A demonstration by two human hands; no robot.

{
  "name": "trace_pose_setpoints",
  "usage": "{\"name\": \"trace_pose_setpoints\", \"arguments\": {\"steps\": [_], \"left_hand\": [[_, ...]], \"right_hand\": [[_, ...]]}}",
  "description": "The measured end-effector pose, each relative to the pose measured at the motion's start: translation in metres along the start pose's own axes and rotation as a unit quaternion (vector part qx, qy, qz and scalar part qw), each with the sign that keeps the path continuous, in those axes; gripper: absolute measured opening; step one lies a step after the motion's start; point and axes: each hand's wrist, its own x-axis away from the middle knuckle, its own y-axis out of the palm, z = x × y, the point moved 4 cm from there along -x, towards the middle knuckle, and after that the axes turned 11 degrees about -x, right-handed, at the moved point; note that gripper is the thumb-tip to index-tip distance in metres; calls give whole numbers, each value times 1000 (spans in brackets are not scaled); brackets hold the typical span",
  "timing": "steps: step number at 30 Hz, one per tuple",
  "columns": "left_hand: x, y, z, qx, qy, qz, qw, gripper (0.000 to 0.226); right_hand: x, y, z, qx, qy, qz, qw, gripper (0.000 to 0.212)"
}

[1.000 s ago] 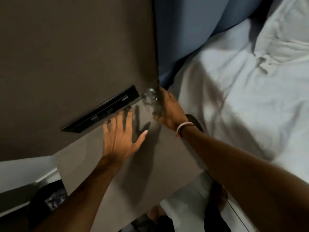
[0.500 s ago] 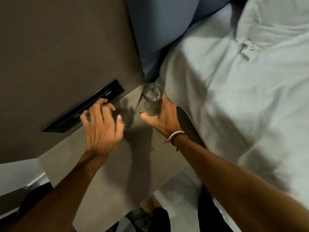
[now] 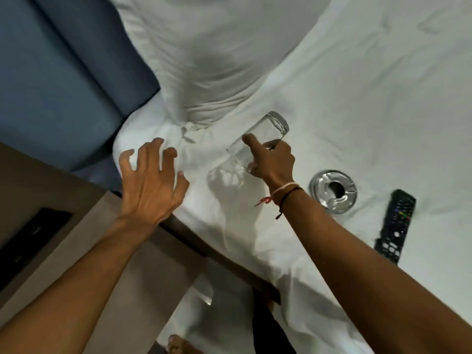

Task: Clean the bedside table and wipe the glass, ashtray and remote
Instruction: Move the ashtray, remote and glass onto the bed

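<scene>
My right hand (image 3: 272,163) grips a clear drinking glass (image 3: 263,134), tilted on its side just above the white bed sheet (image 3: 357,118). My left hand (image 3: 150,180) hovers empty with fingers spread over the bed's edge, left of the glass. A round glass ashtray (image 3: 333,191) lies on the sheet to the right of my right wrist. A black remote (image 3: 396,224) lies further right on the sheet. The grey-brown bedside table (image 3: 143,277) is at lower left, under my left forearm.
A white pillow (image 3: 217,60) lies at the head of the bed. A blue padded headboard (image 3: 63,72) fills the upper left. A black switch panel (image 3: 30,238) is set in the wall at left. The floor shows below the table.
My right hand lifted the glass off the bedside table and carried it right, over the bed, tilting it. My left hand left the table and moved to the bed's edge. The view swung right.
</scene>
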Motion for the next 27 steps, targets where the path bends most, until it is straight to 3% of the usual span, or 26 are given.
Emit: {"name": "trace_pose_setpoints", "arguments": {"steps": [7, 9, 12, 14, 17, 22, 27], "left_hand": [[-31, 4, 54, -37, -4, -87, 996, 45], [-27, 6, 51, -50, -17, -108, 993, 48], [-5, 1, 33, -53, -51, -119, 990, 55], [16, -6, 10, -64, -85, -127, 986, 62], [60, -15, -29, -76, -142, -156, 974, 76], [166, -47, -85, -88, -245, -178, 949, 87], [316, -99, -133, -111, -350, -208, 906, 88]], "right_hand": [[-55, -16, 0, 87, 60, -49, 993, 98], [-61, -15, -1, 100, 44, -54, 993, 105], [-58, -20, 0, 244, -36, -39, 968, 120], [-46, -23, -2, 350, -139, -5, 926, 117], [-17, -11, -8, 411, -298, -16, 862, 104], [61, 58, -10, 457, -480, -139, 736, 96], [188, 139, 20, 469, -560, -293, 616, 93]]}}
